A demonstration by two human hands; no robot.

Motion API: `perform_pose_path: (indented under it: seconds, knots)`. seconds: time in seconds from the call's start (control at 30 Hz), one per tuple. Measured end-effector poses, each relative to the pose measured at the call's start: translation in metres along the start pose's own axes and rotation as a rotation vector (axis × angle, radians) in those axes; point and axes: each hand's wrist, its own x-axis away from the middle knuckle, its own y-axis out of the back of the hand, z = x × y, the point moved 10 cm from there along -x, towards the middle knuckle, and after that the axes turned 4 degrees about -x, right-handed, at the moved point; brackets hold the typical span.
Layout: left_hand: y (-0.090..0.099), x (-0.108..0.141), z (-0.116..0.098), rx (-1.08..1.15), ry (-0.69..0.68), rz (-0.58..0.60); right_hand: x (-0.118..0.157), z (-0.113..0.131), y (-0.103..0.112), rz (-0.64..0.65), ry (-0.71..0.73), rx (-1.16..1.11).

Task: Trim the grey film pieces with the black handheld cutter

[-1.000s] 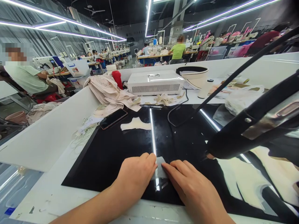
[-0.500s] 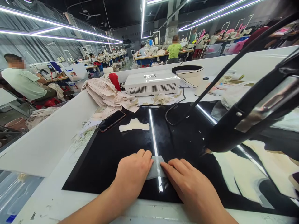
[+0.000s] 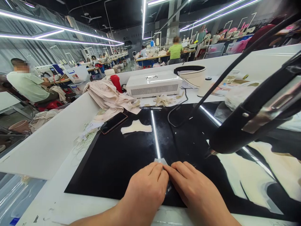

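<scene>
On board (image 3: 113, 157), two hands (image 3: 147, 190) (image 3: 196, 185), one translucent patch (image 3: 161, 161)

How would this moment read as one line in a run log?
left hand: over translucent piece | right hand: at same piece, close beside left hand | surface: black sheet | beyond hands: cream cutout, phone

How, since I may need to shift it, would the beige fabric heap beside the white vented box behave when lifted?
The beige fabric heap is probably floppy, since it slumps in loose folds. Its overlapping layers may slide apart if only one edge is raised. Rolling seems unlikely, as it lies broadly spread.
</scene>
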Motion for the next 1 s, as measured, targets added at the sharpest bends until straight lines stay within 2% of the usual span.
perform_pose_path:
  seconds: [0.3,0.53,0.77,1.0]
  knots:
    - [-0.004,0.004,0.002,-0.036,-0.005,-0.033,0.001,-0.001,-0.003,0.016,0.008,-0.023]
    - [-0.013,0.007,0.0,-0.045,-0.007,-0.009,0.004,-0.003,-0.005,0.011,-0.019,-0.028]
    - [-0.012,0.005,0.002,-0.029,0.006,0.009,0.003,-0.004,-0.004,0.019,-0.043,-0.049]
    - [-0.009,0.005,0.004,-0.002,0.031,-0.126,0.008,-0.006,-0.003,-0.026,0.037,-0.027]
